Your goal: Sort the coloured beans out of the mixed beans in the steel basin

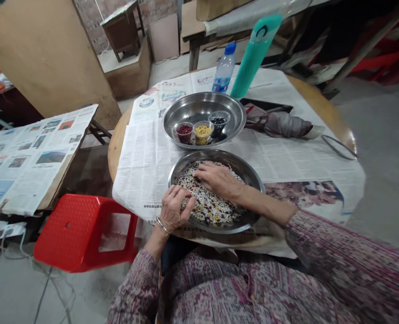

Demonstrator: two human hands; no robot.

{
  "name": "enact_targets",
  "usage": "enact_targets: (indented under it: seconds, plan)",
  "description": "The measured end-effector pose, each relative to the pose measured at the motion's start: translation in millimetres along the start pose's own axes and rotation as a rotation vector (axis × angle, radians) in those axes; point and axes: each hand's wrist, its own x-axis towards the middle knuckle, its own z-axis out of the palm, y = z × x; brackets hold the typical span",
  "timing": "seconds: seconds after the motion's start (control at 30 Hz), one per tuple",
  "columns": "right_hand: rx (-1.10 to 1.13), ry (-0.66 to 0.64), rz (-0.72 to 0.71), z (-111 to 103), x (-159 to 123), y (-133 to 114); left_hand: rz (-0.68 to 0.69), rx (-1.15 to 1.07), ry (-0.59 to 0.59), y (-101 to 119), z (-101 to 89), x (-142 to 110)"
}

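A steel basin point(258, 189) holds a spread of mixed grains and beans point(213, 202), white, dark red, yellow and black. My right hand point(218, 180) reaches across it, fingertips drawn together among the grains; whatever they pinch is too small to make out. At the basin's left rim rests my left hand point(175, 208), wearing a bracelet, its thumb apart from the fingers and nothing visible in it. Behind stands a second steel basin point(172, 105) with three clear cups: red beans point(184, 133), yellow beans point(202, 132) and black beans point(219, 122).
Newspaper covers the round table point(135, 166). Toward the back stand a water bottle point(224, 69) and a tall green bottle point(255, 58). A folded umbrella point(283, 123) lies on the right. A red stool point(74, 229) and a newspaper-covered table point(30, 162) are at left.
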Motion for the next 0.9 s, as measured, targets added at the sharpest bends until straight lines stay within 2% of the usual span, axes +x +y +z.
enact_targets:
  seconds: [0.07, 0.17, 0.27, 0.37, 0.5, 0.63, 0.73, 0.9]
  plan:
    - [-0.040, 0.025, 0.040, -3, -6, 14, 0.002, -0.003, 0.003, 0, -0.1, 0]
    - [-0.002, 0.055, 0.079, -7, -30, 24, -0.003, -0.008, -0.003, 0, -0.1, 0]
    - [0.114, 0.046, 0.048, -11, -59, 14, -0.011, -0.002, -0.009, 0, 0.1, 1]
    - [0.238, -0.018, -0.043, -10, -72, -9, -0.012, 0.007, -0.022, 0, 0.5, 0]
    - [0.363, -0.056, -0.157, 2, -58, -35, -0.014, 0.021, -0.025, -1, 0.7, -1]
    - [0.353, -0.015, -0.174, 10, -29, -30, -0.017, 0.019, -0.005, 0, 0.2, -1]
    - [0.237, 0.037, -0.078, 9, -18, -10, -0.015, 0.004, 0.004, 0, 0.1, 0]
    - [0.092, 0.150, 0.139, 2, -21, 18, -0.023, -0.016, -0.002, -1, 0.8, -1]
